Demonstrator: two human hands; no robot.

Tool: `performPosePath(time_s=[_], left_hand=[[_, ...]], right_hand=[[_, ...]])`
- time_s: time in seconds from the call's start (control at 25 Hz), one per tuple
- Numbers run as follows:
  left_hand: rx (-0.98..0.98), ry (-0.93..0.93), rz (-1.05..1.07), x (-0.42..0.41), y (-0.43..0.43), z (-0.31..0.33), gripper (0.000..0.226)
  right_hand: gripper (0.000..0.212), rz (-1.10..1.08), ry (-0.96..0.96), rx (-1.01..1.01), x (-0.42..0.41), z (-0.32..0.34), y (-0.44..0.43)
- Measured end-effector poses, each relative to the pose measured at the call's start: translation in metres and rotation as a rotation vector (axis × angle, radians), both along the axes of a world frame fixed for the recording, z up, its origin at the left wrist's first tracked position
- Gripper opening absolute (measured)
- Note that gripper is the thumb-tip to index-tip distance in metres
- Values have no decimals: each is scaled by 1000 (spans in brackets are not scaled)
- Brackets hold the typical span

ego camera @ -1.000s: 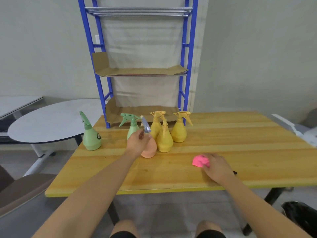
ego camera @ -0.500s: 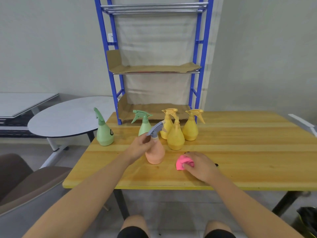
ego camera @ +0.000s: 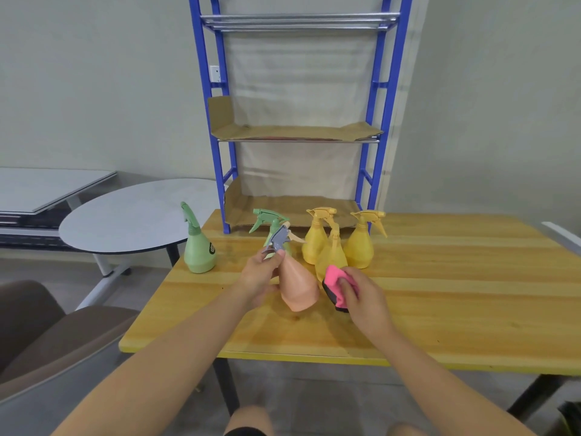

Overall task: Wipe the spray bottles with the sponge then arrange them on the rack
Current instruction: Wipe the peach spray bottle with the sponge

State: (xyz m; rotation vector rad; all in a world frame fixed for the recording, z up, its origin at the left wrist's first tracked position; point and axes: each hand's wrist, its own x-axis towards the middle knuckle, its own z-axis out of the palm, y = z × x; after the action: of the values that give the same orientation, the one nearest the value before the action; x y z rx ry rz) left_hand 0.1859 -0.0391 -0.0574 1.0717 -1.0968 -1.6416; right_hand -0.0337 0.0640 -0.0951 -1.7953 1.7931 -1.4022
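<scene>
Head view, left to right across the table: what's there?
Lone green bottle → left hand → peach bottle it holds → pink sponge held by the right hand → rightmost yellow bottle.

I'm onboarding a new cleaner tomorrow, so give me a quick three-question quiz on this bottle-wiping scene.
1. True or false: the left hand grips the tilted peach bottle just below its sprayer head.
2. How many yellow bottles stand on the wooden table?
3. The pink sponge is: A) in the left hand B) in the right hand C) lying on the wooden table.
Key: 1 true; 2 three; 3 B.
</scene>
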Motion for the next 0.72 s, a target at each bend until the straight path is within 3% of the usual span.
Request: performPosePath(time_s=[0.2,0.4,0.72], left_hand=[[8,65,-35,5,-7,1,30],[-30,90,-49,10,-6,1,25],[-32,96,-7,10,-10,-6,21]], right_hand=[[19,-5,-144,-136,38,22,-18],[49,193,279,-13,63,5,-28],[51,159,497,-220,63,-33,-24]])
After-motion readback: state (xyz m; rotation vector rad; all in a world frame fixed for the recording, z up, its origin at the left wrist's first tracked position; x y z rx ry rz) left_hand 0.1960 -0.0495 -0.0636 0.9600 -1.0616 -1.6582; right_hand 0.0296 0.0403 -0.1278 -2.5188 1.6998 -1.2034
